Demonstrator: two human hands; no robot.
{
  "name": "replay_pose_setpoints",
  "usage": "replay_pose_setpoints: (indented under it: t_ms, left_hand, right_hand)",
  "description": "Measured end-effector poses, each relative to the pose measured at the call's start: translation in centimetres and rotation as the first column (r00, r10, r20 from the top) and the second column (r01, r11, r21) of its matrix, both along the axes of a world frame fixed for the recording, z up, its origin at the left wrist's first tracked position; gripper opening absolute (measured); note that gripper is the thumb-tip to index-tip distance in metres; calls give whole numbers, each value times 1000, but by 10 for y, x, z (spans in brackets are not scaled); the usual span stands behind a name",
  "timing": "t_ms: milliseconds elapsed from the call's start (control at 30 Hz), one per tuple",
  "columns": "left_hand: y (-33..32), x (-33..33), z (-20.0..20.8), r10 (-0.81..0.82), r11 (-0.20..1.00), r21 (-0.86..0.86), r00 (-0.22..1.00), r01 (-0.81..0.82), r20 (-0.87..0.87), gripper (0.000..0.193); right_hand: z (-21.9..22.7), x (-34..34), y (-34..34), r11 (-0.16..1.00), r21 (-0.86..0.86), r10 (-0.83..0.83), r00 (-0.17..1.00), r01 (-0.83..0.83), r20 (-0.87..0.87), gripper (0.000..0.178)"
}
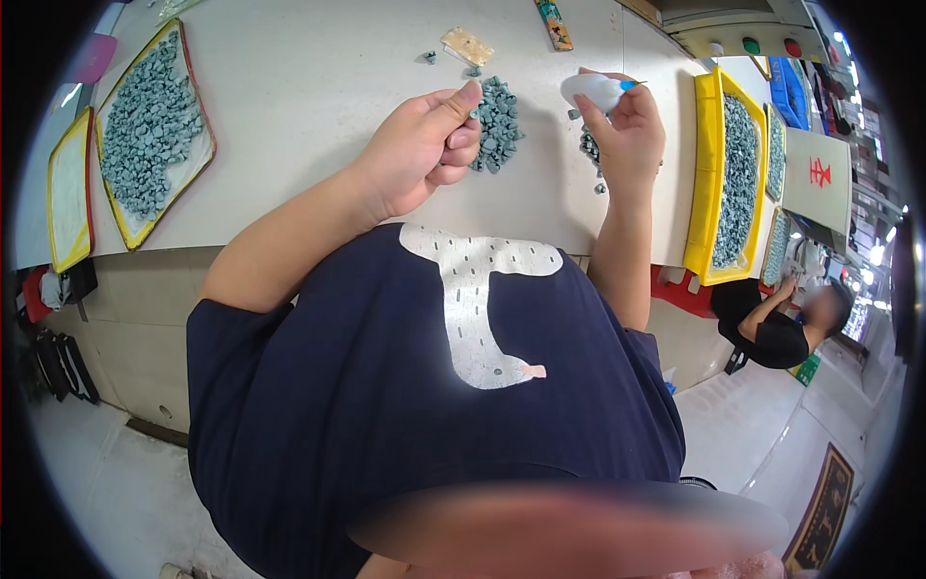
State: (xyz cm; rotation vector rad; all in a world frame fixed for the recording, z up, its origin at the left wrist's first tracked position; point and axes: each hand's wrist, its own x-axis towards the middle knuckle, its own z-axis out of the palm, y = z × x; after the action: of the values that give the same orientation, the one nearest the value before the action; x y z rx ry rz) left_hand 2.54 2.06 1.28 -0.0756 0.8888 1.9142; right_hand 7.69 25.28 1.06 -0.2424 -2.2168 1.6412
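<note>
My left hand (429, 150) is closed, thumb against the curled forefinger, pinching a small grey-green piece (475, 114) at its fingertips. Just past those fingertips lies a heap of similar grey-green pieces (500, 125) on the white table (318, 106). In my right hand (622, 130) is a small white squeeze bottle (596, 92) with a blue nozzle, tipped on its side. The nozzle end points right, away from my left hand. Beneath the right hand is a smaller scatter of pieces (589, 147), partly hidden by it.
A yellow-edged tray of grey pieces (149, 135) stands at left, beside another yellow-framed tray (69, 198). At right is a yellow bin (707, 183) of pieces. A beige block (468, 46) and a colourful packet (554, 24) lie at the back. Another person (772, 323) sits at far right.
</note>
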Motion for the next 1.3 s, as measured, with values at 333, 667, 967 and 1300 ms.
replay_pose_setpoints:
  t_ms: [333,667,967,1300]
  left_hand:
    - [-1,0,-1,-16,1000,10,1000,16,21,33]
    - [0,0,0,-25,1000,-15,999,26,27,34]
    - [0,0,0,-34,999,-20,999,35,35,36]
    - [1,1,0,-65,998,10,994,64,87,33]
  right_hand:
    - [-8,-6,9,933,352,-120,987,74,110,35]
    - [-7,23,-6,493,870,-130,987,-19,96,16]
    - [-4,15,-12,544,839,-283,940,-6,190,14]
    - [16,14,-62,821,571,258,894,-3,-366,22]
